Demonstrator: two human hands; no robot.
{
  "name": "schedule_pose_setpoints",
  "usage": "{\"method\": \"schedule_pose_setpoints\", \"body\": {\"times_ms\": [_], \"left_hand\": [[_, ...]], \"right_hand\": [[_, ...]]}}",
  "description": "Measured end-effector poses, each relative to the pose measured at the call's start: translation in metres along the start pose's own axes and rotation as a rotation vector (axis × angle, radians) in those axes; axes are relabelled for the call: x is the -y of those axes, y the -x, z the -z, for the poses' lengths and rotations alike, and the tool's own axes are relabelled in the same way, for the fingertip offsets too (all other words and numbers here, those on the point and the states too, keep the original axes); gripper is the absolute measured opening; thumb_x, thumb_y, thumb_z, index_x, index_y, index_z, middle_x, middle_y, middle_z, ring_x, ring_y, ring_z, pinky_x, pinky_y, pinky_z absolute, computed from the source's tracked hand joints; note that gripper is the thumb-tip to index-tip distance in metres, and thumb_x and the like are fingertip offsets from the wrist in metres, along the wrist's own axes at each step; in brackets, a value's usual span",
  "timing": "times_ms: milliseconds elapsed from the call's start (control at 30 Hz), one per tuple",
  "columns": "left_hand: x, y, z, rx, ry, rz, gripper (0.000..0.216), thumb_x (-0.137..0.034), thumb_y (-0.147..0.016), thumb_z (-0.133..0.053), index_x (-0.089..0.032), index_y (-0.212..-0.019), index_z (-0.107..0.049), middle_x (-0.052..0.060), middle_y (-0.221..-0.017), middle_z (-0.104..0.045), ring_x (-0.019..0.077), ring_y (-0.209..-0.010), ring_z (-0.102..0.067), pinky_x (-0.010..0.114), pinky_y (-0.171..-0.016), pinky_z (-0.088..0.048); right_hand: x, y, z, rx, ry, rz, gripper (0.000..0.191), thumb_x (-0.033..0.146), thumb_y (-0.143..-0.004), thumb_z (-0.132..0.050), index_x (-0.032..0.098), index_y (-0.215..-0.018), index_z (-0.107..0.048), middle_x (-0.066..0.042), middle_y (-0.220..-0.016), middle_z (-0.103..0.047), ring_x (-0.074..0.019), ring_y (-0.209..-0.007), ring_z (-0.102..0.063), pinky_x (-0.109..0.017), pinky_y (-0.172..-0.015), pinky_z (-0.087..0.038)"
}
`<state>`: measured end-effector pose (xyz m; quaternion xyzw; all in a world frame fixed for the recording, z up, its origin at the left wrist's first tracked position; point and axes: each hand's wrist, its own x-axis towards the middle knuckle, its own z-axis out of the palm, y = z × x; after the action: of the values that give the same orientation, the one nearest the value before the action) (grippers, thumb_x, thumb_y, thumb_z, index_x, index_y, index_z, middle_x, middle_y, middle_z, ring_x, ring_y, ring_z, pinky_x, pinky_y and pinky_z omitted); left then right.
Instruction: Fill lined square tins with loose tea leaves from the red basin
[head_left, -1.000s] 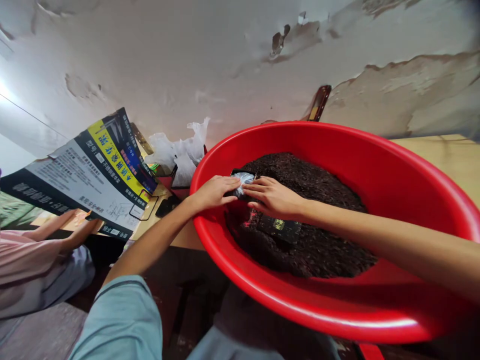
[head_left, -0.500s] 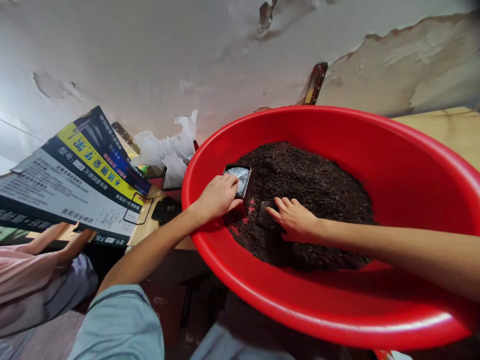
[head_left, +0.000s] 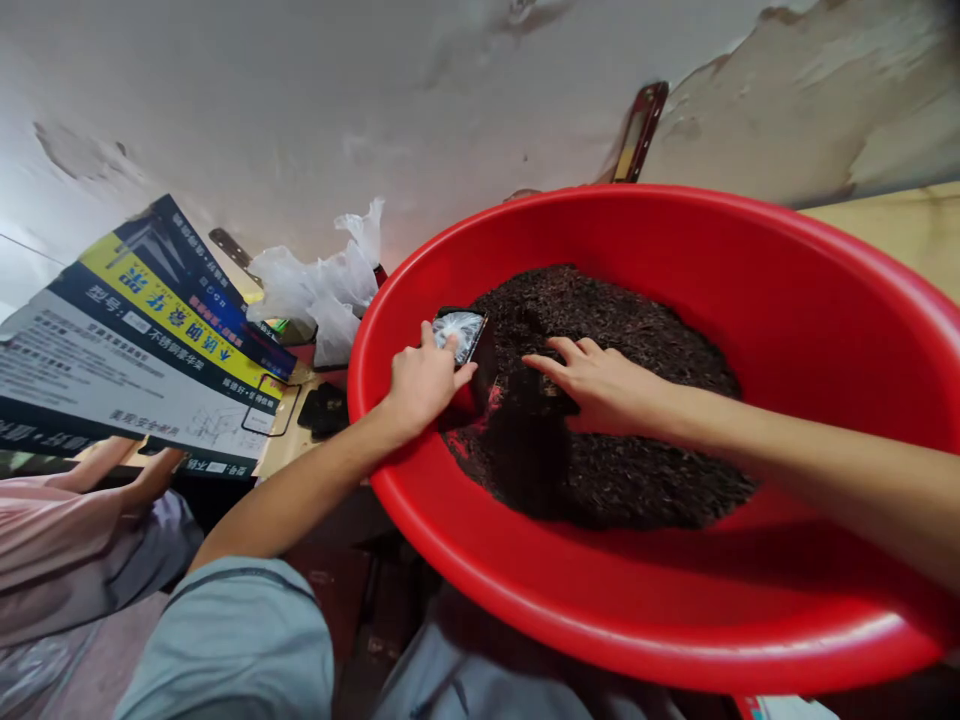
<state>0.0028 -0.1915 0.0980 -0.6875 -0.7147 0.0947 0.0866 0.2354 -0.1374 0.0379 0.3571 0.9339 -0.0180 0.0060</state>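
Dark, loose, dried leaves that look like tea (head_left: 637,340) lie heaped in a large red plastic basin (head_left: 810,320). At the heap's left edge stands a small dark box-shaped container (head_left: 477,385), its mouth lined with clear plastic film (head_left: 459,332). My left hand (head_left: 424,382) grips this container from the left, with fingers at its rim and the thumb along its near side. Over the middle of the leaves is my right hand (head_left: 600,385), fingers bent around something dark that blends into the leaves. Its outline is not clear.
A large printed cardboard sheet (head_left: 142,350) stands at the left, with another person's arms (head_left: 124,475) below it. White plastic bags (head_left: 319,290) and a black object (head_left: 326,410) lie on the table left of the basin. Behind is a peeling wall (head_left: 315,110).
My right hand has risen slightly and shifted; the dark flat-sided thing under it is now harder to see. The container in my left hand has tilted slightly. The camera view has shifted a little.
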Motion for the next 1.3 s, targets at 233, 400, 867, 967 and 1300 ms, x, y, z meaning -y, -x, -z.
{"method": "schedule_pose_setpoints", "body": {"times_ms": [233, 400, 867, 967, 1300], "left_hand": [[0.075, -0.024, -0.035, -0.068, 0.388, -0.342, 0.040, -0.031, -0.093, -0.068, -0.020, -0.131, -0.075, 0.013, -0.154, -0.057, 0.0291, -0.139, -0.059, 0.042, -0.120, -0.045], [0.076, -0.014, -0.026, 0.010, 0.334, -0.311, 0.036, -0.029, -0.096, -0.066, -0.021, -0.130, -0.076, 0.014, -0.154, -0.053, 0.0334, -0.149, -0.046, 0.047, -0.126, -0.038], [0.102, 0.025, 0.000, 0.176, 0.381, -0.336, 0.036, -0.035, -0.105, -0.051, -0.021, -0.129, -0.073, 0.010, -0.135, -0.074, 0.0259, -0.124, -0.070, 0.037, -0.113, -0.050], [0.096, 0.005, 0.001, -0.006, 0.359, -0.135, 0.060, -0.052, -0.102, -0.053, -0.014, -0.148, -0.059, 0.016, -0.154, -0.059, 0.0312, -0.142, -0.057, 0.043, -0.121, -0.042], [0.051, -0.032, -0.037, 0.074, 0.186, -0.129, 0.100, -0.070, -0.099, -0.045, 0.003, -0.164, -0.022, 0.034, -0.161, -0.038, 0.0453, -0.143, -0.046, 0.054, -0.117, -0.039]], "right_hand": [[-0.039, -0.012, 0.007, -0.255, -0.332, 0.094, 0.099, 0.026, -0.067, -0.077, 0.023, -0.159, -0.041, -0.016, -0.145, -0.055, -0.0395, -0.127, -0.057, -0.057, -0.109, -0.051], [-0.043, -0.071, 0.027, -0.311, -0.469, 0.385, 0.093, 0.027, -0.067, -0.075, 0.022, -0.155, -0.047, -0.015, -0.154, -0.051, -0.0377, -0.141, -0.048, -0.058, -0.120, -0.040], [-0.010, -0.172, 0.003, -0.122, -0.418, 0.665, 0.080, 0.071, -0.090, -0.065, 0.026, -0.155, -0.055, -0.019, -0.158, -0.045, -0.0386, -0.145, -0.042, -0.064, -0.121, -0.035], [-0.010, -0.169, -0.003, -0.186, -0.378, 0.668, 0.086, 0.078, -0.090, -0.058, 0.023, -0.156, -0.054, -0.022, -0.156, -0.045, -0.0394, -0.142, -0.044, -0.065, -0.119, -0.038], [-0.014, -0.165, -0.019, -0.324, -0.421, 0.594, 0.110, 0.078, -0.088, -0.060, 0.012, -0.168, -0.024, -0.029, -0.166, -0.031, -0.0433, -0.156, -0.029, -0.068, -0.122, -0.035]]}}
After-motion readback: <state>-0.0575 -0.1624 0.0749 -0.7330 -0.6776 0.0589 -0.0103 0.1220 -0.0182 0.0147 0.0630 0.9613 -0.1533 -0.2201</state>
